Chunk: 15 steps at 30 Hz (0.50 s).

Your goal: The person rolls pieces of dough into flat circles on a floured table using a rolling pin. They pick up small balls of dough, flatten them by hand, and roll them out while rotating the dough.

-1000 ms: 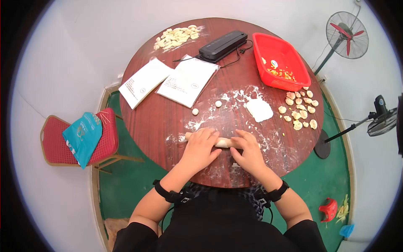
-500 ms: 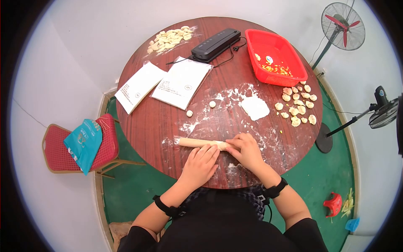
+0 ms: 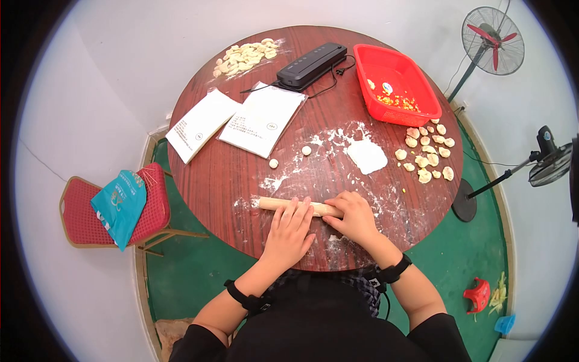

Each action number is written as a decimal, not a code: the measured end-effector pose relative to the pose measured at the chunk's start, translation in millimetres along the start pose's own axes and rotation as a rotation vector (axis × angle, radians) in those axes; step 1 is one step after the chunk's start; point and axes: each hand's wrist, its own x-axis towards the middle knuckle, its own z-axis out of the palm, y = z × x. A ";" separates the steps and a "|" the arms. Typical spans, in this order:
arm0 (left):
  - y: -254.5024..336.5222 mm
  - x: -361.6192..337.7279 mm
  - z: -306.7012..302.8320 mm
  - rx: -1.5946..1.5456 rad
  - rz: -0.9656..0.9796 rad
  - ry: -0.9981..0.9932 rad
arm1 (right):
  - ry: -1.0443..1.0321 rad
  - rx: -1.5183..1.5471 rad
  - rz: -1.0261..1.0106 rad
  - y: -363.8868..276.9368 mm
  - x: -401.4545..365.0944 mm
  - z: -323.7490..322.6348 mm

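Observation:
A pale wooden rolling pin (image 3: 271,204) lies across the floured front of the round table. On its middle rests my left hand (image 3: 287,232), palm down, with the fingers stretched out over the wood. My right hand (image 3: 356,218) is closed around the pin's right part, fingers on the far side and thumb on the near side. Any dough beneath the pin is mostly hidden by my fingers. Beyond the pin are two small dough balls (image 3: 306,150) and a patch of white flour (image 3: 367,157).
Shaped dough pieces (image 3: 424,158) lie at the right, below a red plastic basket (image 3: 393,114) with bits of filling. Further back are a black appliance (image 3: 310,65) with a cord, two white packets (image 3: 262,123) and more dough pieces (image 3: 244,57). A red chair (image 3: 90,214) stands left, fans (image 3: 493,41) right.
My left hand has slid slightly forward, its fingers now reaching across and past the rolling pin. My right hand stays at the pin's right part, with its fingers shifted slightly.

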 end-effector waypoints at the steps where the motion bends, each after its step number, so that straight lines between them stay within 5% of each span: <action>1: -0.3 0.0 1.0 -0.001 0.000 0.001 | -0.010 0.004 0.001 0.4 0.1 -0.6; 15: -5.2 -13.2 10.8 -0.312 0.147 -0.087 | -0.072 0.061 0.038 1.8 4.2 -4.6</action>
